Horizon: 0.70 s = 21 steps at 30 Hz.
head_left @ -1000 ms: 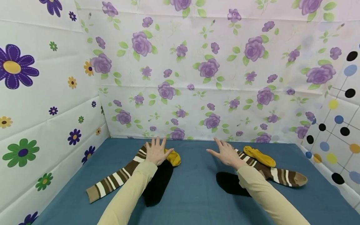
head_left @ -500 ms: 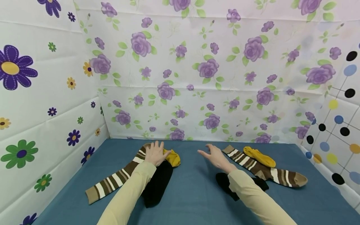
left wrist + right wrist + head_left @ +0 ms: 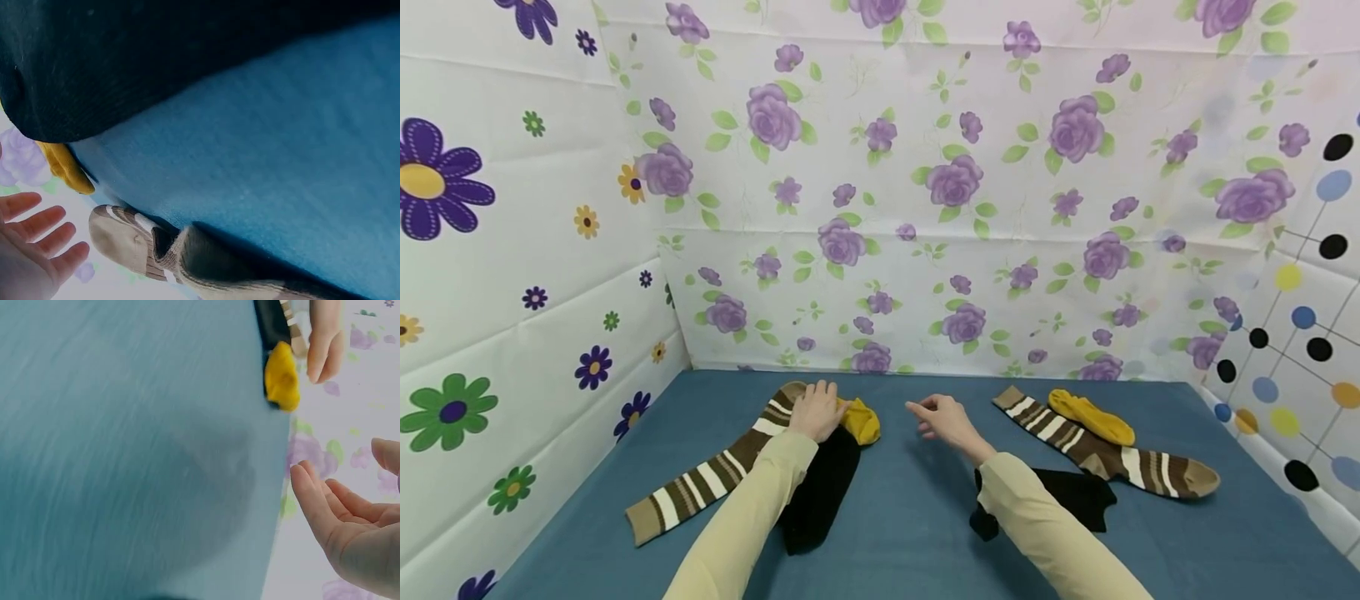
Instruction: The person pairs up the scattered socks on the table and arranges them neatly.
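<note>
My left hand hovers over the upper ends of the left-hand socks, and the left wrist view shows its fingers loosely spread, holding nothing. Around it lie a brown-and-white striped sock, a black sock and a bunched yellow sock. My right hand is in the air right of the yellow sock, its fingers gently bent with nothing in them. Farther right lie another striped sock, a yellow sock on its edge, and a black sock partly hidden by the right sleeve.
A blue cloth covers the table. Behind it hangs a sheet with purple roses. A daisy-print sheet closes the left side and a dotted sheet the right.
My right hand has moved left, away from the right-hand striped sock, uncovering that sock's end and more of the black sock. The left hand has lowered slightly and its fingers have drawn together.
</note>
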### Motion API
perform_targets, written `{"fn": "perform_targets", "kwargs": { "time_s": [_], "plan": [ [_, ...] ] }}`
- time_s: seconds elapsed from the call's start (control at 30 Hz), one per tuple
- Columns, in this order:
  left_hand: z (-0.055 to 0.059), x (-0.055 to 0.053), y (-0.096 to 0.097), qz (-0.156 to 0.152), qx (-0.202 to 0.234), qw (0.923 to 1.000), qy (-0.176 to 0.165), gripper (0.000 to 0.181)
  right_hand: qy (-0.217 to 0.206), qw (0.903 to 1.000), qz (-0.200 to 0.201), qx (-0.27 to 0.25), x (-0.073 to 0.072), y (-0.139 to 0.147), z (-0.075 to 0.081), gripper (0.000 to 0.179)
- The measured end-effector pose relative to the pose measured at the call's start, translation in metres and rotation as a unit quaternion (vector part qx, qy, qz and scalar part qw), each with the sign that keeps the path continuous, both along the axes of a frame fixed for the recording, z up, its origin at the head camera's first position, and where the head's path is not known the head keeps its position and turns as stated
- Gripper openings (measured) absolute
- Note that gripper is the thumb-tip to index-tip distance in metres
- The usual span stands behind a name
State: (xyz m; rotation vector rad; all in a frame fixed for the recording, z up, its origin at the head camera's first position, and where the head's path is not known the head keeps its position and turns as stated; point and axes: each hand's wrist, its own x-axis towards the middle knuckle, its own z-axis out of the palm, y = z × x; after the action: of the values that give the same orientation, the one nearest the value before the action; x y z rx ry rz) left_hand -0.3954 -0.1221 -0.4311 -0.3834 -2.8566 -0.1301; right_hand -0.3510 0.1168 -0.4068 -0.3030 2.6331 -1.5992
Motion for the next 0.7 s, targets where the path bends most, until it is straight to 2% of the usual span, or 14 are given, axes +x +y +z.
{"fn": "perform_targets", "kwargs": {
  "time_s": [0.1,0.3,0.47,0.7],
  "plan": [
    [0.001,0.0,-0.001,-0.004,0.009,0.9999,0.003,0.039,-0.017,0.9997,0.002,-0.018,0.0,-0.007,0.0,0.045],
    [0.002,-0.002,-0.002,-0.011,0.033,0.9991,-0.026,0.037,-0.051,0.9972,0.008,-0.054,0.001,-0.018,-0.004,0.043],
    [0.001,-0.005,0.0,-0.019,0.048,0.9982,-0.031,0.031,-0.067,0.9942,0.013,-0.083,0.001,-0.028,-0.008,0.041],
    [-0.004,-0.008,0.003,-0.016,0.034,0.9987,-0.034,0.027,-0.111,0.9834,0.013,-0.143,-0.001,-0.04,-0.012,0.035]
  ]
}}
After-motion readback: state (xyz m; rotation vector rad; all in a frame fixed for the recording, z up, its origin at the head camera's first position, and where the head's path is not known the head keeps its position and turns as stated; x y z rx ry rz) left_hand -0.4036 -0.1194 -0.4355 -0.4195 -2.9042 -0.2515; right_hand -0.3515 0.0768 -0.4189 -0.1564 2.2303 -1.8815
